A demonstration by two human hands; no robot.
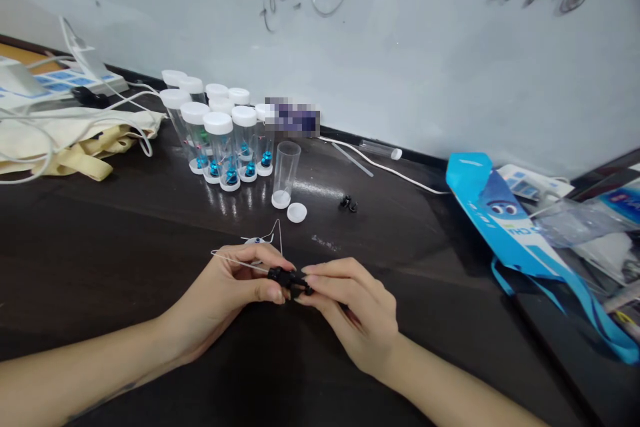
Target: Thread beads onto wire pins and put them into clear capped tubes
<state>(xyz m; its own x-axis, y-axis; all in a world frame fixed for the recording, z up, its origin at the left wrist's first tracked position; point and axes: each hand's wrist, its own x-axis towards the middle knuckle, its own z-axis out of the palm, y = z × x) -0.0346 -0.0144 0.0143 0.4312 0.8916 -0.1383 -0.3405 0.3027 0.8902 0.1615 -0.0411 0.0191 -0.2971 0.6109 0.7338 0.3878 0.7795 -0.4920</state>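
Note:
Between my two hands, low over the dark table, is a small black part [283, 276] with a thin white wire [235, 259] running from it. My left hand [240, 280] pinches its left end between thumb and fingers. The fingertips of my right hand [357, 310] close on its right end; its exact kind does not show. Just behind my left hand lies a small white piece [256, 240] with bent wire, partly hidden. Farther back stand an uncapped clear tube [287, 170] and, beside its base, a loose white cap [297, 212]. Some small black pieces [349, 203] lie to the right.
Several capped clear tubes [219, 147] with blue items inside stand at the back left. A cream cloth bag [75, 140] and cables lie far left. On the right are a blue lanyard card [505, 213] and plastic packaging [575, 220]. A whiteboard [400, 47] rises behind.

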